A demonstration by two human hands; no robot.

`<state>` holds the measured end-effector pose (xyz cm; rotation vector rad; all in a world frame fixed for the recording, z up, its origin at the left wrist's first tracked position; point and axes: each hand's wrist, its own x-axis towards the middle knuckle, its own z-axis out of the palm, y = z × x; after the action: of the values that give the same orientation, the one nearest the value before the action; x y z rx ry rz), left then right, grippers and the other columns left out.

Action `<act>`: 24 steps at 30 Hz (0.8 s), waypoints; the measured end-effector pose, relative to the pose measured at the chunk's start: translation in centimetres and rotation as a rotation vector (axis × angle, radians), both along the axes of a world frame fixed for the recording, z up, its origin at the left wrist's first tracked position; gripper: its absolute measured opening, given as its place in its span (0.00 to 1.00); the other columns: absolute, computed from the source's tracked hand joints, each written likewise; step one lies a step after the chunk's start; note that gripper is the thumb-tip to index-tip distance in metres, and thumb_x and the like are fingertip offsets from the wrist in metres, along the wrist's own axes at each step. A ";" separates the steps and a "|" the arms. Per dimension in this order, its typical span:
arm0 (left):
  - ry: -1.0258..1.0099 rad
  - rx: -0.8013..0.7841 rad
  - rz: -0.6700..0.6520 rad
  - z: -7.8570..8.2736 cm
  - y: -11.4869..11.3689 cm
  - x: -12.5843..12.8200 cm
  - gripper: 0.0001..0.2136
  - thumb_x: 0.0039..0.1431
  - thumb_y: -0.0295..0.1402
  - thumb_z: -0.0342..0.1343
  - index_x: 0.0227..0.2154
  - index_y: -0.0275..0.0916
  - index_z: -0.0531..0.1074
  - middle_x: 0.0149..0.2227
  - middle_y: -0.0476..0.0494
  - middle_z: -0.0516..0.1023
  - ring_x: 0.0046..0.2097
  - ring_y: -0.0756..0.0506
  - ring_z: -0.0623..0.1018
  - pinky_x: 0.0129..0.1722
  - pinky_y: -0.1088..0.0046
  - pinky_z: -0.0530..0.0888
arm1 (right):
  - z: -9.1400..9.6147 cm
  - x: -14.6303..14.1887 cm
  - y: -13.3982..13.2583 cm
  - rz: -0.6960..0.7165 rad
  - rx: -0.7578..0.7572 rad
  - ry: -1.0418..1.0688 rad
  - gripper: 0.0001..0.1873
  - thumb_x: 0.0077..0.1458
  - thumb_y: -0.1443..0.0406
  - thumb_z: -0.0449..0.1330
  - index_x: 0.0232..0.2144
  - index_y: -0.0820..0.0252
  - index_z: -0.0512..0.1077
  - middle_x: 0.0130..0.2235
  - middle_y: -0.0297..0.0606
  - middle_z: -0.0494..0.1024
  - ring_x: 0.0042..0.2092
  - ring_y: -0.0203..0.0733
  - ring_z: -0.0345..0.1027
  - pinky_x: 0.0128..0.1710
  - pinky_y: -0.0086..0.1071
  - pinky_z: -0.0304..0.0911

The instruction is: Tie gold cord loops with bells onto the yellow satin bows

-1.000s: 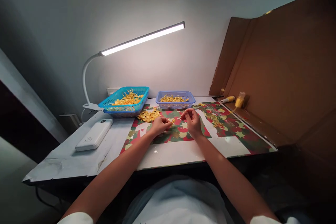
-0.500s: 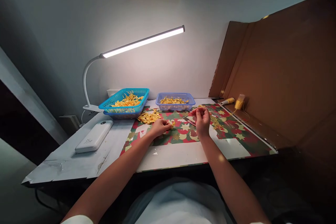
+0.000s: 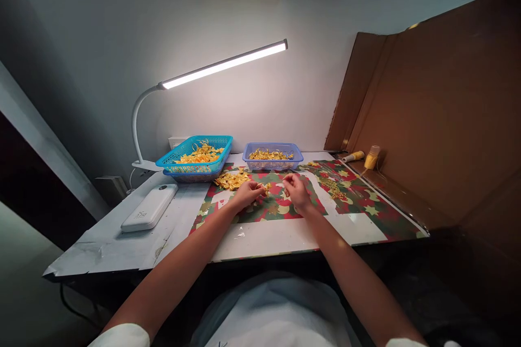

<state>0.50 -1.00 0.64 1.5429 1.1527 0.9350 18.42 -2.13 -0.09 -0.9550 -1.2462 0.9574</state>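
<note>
Over the patterned sheet, my left hand pinches what looks like a small gold ribbon bow between thumb and fingertips. My right hand is a short way to its right, thumb and fingers closed together. Whatever sits in that pinch is too small to make out. Beyond the left hand lies a loose pile of gold ribbon pieces. To the right of my right hand, a cluster of thin gold strands rests on the sheet.
At the back stand a turquoise basket and a violet basket, both holding gold pieces. A white power bank lies left, below a lit lamp. Cardboard walls the right side, beside a yellow-and-clear bottle.
My right hand has come down and left, closer to my left hand. The thin strand seen at its fingertips earlier no longer shows clearly. My left hand still holds the gold piece.
</note>
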 end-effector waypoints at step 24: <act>-0.188 -0.002 -0.037 -1.0 0.5 0.5 0.17 0.40 0.45 0.62 0.24 0.35 0.69 0.21 0.54 0.65 0.19 0.56 0.63 0.19 0.80 0.62 | 0.3 -1.4 -1.0 0.544 -0.484 0.300 0.16 0.36 0.63 0.70 0.26 0.60 0.69 0.18 0.23 0.61 0.19 0.27 0.48 0.19 0.24 0.47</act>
<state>1.04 -0.54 -0.35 1.4361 0.9884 1.0303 16.98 -3.12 0.19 -0.8010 -1.0494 1.8213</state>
